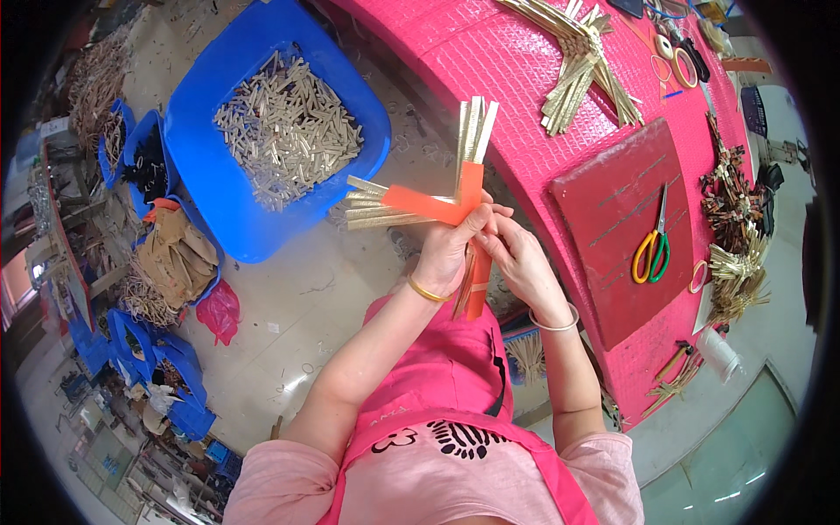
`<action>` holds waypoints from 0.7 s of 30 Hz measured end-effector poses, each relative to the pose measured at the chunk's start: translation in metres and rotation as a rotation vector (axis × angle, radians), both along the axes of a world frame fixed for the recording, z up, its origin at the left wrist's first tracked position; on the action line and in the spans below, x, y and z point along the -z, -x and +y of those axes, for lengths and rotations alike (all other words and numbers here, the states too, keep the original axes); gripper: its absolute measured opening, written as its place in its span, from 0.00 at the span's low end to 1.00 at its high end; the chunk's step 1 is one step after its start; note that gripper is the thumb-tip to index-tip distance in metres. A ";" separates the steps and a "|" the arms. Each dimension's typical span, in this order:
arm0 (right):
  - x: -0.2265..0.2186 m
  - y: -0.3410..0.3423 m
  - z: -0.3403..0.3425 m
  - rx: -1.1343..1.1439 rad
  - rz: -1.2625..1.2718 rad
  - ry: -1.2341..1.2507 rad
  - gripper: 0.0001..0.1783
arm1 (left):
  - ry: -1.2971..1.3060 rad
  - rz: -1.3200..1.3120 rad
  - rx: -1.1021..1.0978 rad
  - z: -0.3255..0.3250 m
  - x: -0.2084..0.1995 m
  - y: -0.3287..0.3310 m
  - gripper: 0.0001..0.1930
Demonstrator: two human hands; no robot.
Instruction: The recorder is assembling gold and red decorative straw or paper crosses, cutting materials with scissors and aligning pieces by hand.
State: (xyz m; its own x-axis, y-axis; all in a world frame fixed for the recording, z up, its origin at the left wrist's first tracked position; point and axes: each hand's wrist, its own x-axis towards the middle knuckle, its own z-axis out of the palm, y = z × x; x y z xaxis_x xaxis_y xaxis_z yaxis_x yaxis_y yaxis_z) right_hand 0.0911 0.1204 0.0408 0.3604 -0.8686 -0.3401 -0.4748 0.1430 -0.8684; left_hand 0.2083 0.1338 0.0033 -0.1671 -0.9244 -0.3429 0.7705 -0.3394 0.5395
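Note:
In front of my apron, my left hand (444,255) grips a bundle of flat gold strips (473,131) where its arms meet, with the thumb on top. Gold strip ends fan out upward and to the left. Orange bands (422,204) lie over the strips, and another orange piece hangs below my fingers. Pressed against the same junction, the bent fingers of my right hand (523,260) pinch the bundle from the right side. Its fingertips are partly hidden behind the work and my left hand.
A blue tub (363,114) of short gold pieces stands at the upper left. On the pink-covered table (437,39) lie woven gold strips (591,70) and a dark red board (626,289) with yellow-and-green-handled scissors (652,249). Left are blue bins (182,367) and a pink bag (219,312).

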 end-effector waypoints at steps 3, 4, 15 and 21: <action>-0.005 -0.016 0.002 -0.022 -0.008 -0.058 0.12 | -0.041 -0.039 -0.032 0.006 0.000 -0.014 0.13; -0.005 -0.019 0.003 -0.020 0.012 -0.053 0.12 | -0.062 -0.020 -0.031 0.007 0.000 -0.017 0.13; 0.080 0.289 0.026 0.537 1.276 0.161 0.32 | -0.162 0.185 -0.087 -0.006 0.022 -0.027 0.13; 0.074 0.309 0.028 0.685 0.425 0.090 0.36 | -0.178 0.266 -0.020 -0.010 0.005 -0.038 0.21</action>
